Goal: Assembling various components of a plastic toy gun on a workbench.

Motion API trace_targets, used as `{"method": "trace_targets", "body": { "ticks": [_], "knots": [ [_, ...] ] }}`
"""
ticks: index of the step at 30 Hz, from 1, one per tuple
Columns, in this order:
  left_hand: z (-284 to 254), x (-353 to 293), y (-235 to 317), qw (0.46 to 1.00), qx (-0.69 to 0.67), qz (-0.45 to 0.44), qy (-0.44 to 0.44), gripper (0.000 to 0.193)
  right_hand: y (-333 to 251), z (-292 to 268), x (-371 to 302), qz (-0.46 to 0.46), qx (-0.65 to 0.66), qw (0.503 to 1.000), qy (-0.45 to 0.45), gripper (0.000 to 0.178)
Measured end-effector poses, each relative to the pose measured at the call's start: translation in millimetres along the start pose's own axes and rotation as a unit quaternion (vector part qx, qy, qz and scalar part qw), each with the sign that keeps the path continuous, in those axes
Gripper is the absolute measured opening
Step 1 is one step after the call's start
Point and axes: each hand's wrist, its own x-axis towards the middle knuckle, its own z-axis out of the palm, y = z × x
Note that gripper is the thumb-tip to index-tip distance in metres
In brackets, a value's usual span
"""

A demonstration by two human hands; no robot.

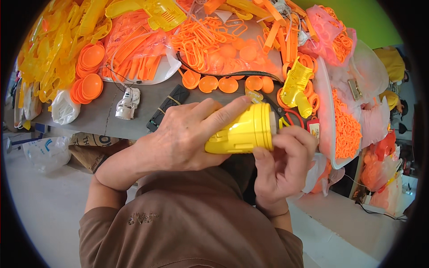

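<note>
Held sideways in front of my chest is a yellow plastic flashlight-like housing (241, 131), round and ribbed toward its right end. My left hand (187, 129) is wrapped round its left part from above, index finger stretched along the top. At the round right end, a pale edge shows. There the curled fingers of my right hand (288, 156) press together against the end; what they pinch is hidden. Beyond the housing a small clear and yellow piece (254, 96) lies on the table. A similar yellow shell (297, 85) lies farther right.
Orange discs (90, 87), orange cups (208, 84) and orange clip-shaped pieces (203, 38) cover the grey table (103, 118). Yellow parts (58, 49) pile up left. Near them are a white mechanism (128, 103) and a black banded block (167, 107). Right stands a tray of orange links (346, 129).
</note>
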Motion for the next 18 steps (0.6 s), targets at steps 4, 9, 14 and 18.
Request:
{"method": "trace_targets", "body": {
  "ticks": [4,9,14,18],
  "knots": [
    [7.7,-5.4,-0.6,0.999,0.038,-0.013,0.008,0.082,3.6,10.7,6.0,0.029,0.064,0.997,0.021,0.019],
    [8.7,-5.8,-2.2,0.999,0.032,-0.02,0.012,0.083,6.9,12.5,9.0,0.012,0.108,0.994,0.021,0.015],
    [10.9,-7.1,-3.8,0.999,0.027,-0.022,0.026,0.084,6.1,15.1,11.6,0.014,0.121,0.992,0.02,0.015],
    [15.6,-11.3,-4.8,0.997,0.044,-0.02,0.052,0.085,-7.0,16.0,12.5,0.133,0.153,0.979,0.029,0.017]
  ]
}}
